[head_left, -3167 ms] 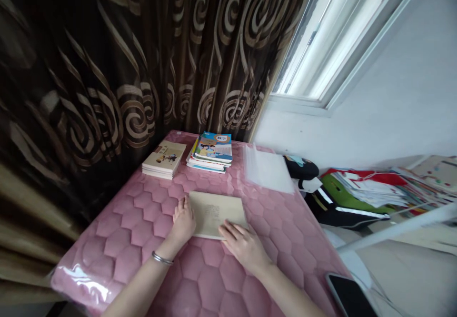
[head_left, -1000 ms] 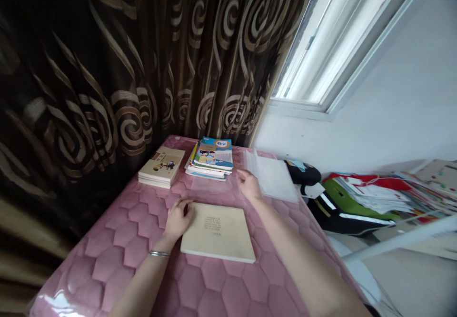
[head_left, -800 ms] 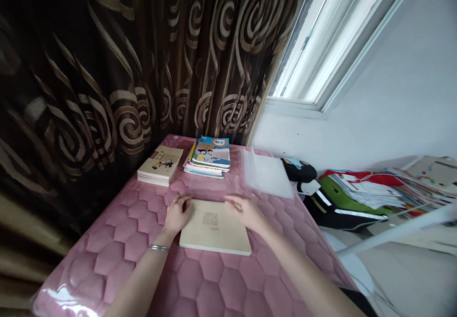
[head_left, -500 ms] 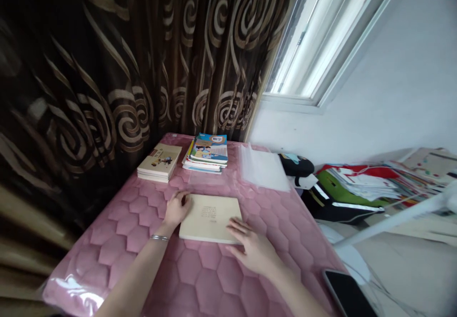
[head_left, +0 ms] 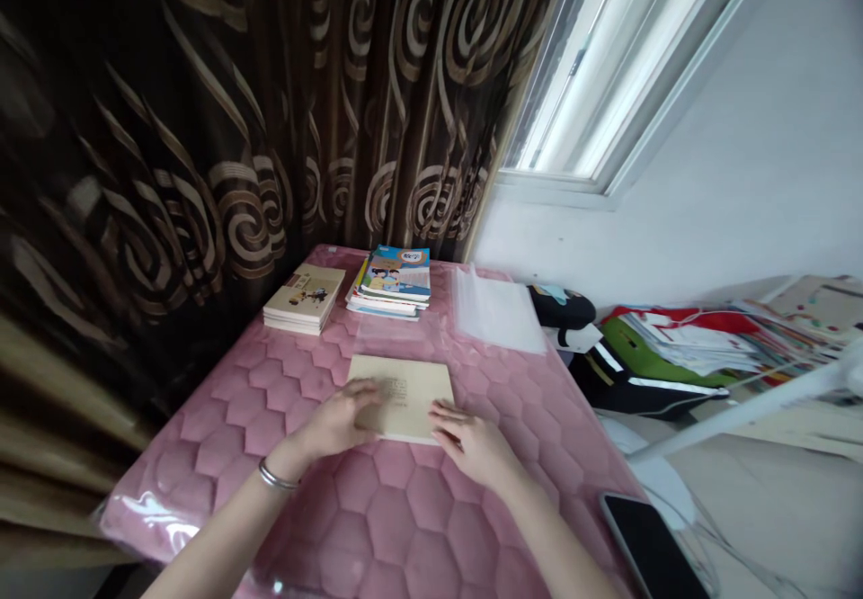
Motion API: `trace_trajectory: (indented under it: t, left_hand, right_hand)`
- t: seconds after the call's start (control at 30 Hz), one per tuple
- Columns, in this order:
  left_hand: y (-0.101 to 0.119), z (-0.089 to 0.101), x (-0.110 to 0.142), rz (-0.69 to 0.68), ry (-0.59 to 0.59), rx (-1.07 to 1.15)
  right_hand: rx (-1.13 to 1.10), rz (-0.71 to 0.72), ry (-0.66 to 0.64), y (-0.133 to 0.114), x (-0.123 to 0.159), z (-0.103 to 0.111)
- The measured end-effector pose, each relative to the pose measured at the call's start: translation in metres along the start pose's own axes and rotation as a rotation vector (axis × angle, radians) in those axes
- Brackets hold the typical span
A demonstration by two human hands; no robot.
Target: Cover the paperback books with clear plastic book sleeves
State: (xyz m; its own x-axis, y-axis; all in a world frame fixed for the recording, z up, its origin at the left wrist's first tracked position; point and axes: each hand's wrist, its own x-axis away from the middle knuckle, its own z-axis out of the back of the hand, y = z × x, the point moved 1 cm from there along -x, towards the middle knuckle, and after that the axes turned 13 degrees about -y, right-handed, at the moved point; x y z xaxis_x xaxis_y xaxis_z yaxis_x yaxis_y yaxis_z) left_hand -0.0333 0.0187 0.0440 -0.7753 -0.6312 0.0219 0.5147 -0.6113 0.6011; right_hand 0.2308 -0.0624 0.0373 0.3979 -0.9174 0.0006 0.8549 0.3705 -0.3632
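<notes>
A beige book point(head_left: 404, 398) lies flat on the pink padded table cover, a small block of print on its upper face. My left hand point(head_left: 343, 416), a silver bangle at its wrist, reaches over the book's left front corner. Its fingers are stretched out and slightly blurred. At the right front corner, my right hand point(head_left: 470, 437) rests with extended fingers on the book's edge. Both hands are open. Just beyond the book is a clear plastic sheet point(head_left: 397, 334), hard to make out against the pink.
Beige books point(head_left: 306, 298) are stacked at the back left, beside a pile of colourful textbooks point(head_left: 397, 280). Translucent plastic sleeves point(head_left: 499, 311) lie at the back right. A phone point(head_left: 651, 540) sits by the right edge, near a white lamp point(head_left: 748, 401) and a green-black bag point(head_left: 634, 356).
My right hand has come back from near the plastic sleeves to the book's right front corner. My left hand has slid from the far left corner toward the front left one.
</notes>
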Motion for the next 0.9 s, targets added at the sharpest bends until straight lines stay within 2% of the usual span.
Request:
trace_trajectory:
  t: [0.23, 0.57, 0.73, 0.9]
  left_hand:
    - [-0.001, 0.001, 0.004, 0.034, -0.005, 0.019]
    - [0.005, 0.003, 0.005, 0.005, 0.041, -0.012]
    - [0.014, 0.01, 0.005, -0.033, 0.021, -0.035]
    - [0.018, 0.015, -0.002, 0.073, 0.07, -0.133]
  right_hand:
    - [0.011, -0.017, 0.0, -0.001, -0.001, 0.003]
    - [0.062, 0.026, -0.007, 0.001, -0.001, 0.003]
    - [0.102, 0.042, 0.006, -0.005, -0.002, 0.012]
    - [0.268, -0.018, 0.085, -0.015, -0.008, 0.021]
